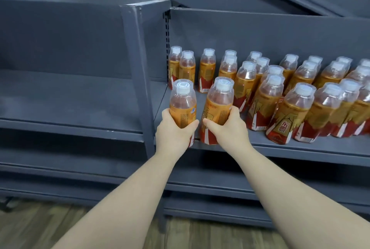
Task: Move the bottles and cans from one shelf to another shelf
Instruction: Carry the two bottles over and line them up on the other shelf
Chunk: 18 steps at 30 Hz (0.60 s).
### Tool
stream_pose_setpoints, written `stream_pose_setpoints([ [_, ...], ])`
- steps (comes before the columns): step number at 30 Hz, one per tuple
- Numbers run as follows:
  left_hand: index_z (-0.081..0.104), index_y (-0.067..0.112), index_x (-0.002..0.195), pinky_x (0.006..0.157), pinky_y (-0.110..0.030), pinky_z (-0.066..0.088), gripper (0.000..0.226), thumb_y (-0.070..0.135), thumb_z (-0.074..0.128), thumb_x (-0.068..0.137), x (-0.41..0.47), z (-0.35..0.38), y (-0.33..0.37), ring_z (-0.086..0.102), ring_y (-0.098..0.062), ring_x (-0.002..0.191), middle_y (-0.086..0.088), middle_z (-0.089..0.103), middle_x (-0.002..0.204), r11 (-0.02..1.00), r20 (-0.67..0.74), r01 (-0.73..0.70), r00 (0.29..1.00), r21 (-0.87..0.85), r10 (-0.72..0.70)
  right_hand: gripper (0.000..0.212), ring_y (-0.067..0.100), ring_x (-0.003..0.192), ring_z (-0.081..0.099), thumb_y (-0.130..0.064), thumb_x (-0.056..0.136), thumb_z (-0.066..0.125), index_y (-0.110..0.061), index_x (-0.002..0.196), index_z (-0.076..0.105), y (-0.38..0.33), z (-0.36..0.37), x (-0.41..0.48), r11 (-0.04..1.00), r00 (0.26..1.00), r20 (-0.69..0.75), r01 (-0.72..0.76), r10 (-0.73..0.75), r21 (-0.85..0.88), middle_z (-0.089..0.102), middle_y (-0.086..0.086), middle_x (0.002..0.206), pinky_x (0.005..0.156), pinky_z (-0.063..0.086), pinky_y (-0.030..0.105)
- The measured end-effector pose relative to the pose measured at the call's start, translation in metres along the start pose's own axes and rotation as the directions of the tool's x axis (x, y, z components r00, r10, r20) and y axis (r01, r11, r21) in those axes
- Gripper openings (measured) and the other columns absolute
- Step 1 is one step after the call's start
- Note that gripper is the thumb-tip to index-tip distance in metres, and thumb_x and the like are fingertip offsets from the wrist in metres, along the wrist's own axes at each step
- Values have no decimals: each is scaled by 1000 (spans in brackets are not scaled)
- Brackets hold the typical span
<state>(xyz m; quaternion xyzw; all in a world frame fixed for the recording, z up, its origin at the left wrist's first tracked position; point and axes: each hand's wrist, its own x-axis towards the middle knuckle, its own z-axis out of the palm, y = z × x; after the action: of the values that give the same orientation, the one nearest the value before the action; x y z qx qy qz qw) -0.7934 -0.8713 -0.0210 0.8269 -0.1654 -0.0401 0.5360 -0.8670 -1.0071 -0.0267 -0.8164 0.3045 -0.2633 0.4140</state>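
Grip: left hand wraps one bottle, right hand wraps second bottle, mid-label, just right of divider post. Full, smooth plastic: probably heavy, slippery.

- I see the left shelf and the right shelf side by side, with an upright between them.
- Bottle rows stand on the right shelf, from back to front.
- At that shelf's front left edge, my left hand holds the left bottle. My right hand holds the right bottle just beside it.
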Motion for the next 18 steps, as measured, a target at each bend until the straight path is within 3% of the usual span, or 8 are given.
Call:
stream_pose_setpoints([
  [3, 41, 27, 128, 83, -27, 49, 62, 47, 77, 82, -20, -25, -15, 56, -11, 97, 11, 56, 111, 1000, -3, 2, 1000, -28, -3, 59, 16, 106, 59, -46, 81, 77, -29, 123, 40, -11, 11, -30, 1000, 1000, 22, 2, -2, 2, 57, -11, 110, 88, 53, 35],
  [8, 40, 31, 113, 73, -22, 47, 52, 48, 77, 81, -44, -74, -41, 57, -8, 88, 17, 55, 95, 999, -64, 42, 997, -24, -43, 62, 15, 103, 61, -45, 82, 77, -25, 129, 41, -37, 45, -73, 999, 992, 121, 33, -34, 12, 60, -10, 111, 86, 53, 33],
  [18, 40, 27, 129, 87, -33, 51, 63, 51, 75, 83, -53, -182, -86, 55, -12, 98, 9, 53, 111, 988, -302, 157, 941, 0, -150, 64, 13, 106, 60, -48, 84, 75, -26, 132, 39, -99, 128, -111, 989, 942, 301, 139, -148, 51, 56, -12, 116, 91, 55, 35],
])
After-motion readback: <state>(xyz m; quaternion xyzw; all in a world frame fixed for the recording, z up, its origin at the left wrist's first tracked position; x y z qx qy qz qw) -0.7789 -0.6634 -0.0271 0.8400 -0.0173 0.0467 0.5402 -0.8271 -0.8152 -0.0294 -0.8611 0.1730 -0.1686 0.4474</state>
